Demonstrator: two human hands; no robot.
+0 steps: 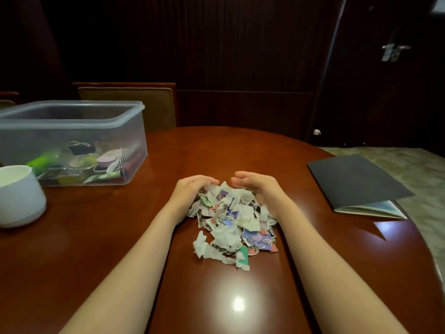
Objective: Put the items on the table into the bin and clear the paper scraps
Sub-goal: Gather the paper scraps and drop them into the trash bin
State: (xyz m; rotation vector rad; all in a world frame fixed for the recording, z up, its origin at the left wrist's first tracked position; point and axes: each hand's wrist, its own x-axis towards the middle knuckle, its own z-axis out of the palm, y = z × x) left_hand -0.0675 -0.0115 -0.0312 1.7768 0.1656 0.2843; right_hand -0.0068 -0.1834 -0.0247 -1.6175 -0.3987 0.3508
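A heap of torn paper scraps [234,221], white with purple, pink and green bits, lies on the brown wooden table [96,237] in the middle. My left hand [191,189] cups the heap's far left side, fingers bent over the scraps. My right hand [256,186] stands on its edge against the far right side, fingers fairly straight and together. Both hands touch the paper. A clear plastic bin [72,121] stands at the far left and holds several small items.
A white cup-shaped container [19,196] sits at the left edge in front of the bin. A dark booklet [356,182] lies at the right near the table's rim. A chair back [130,104] stands behind the table.
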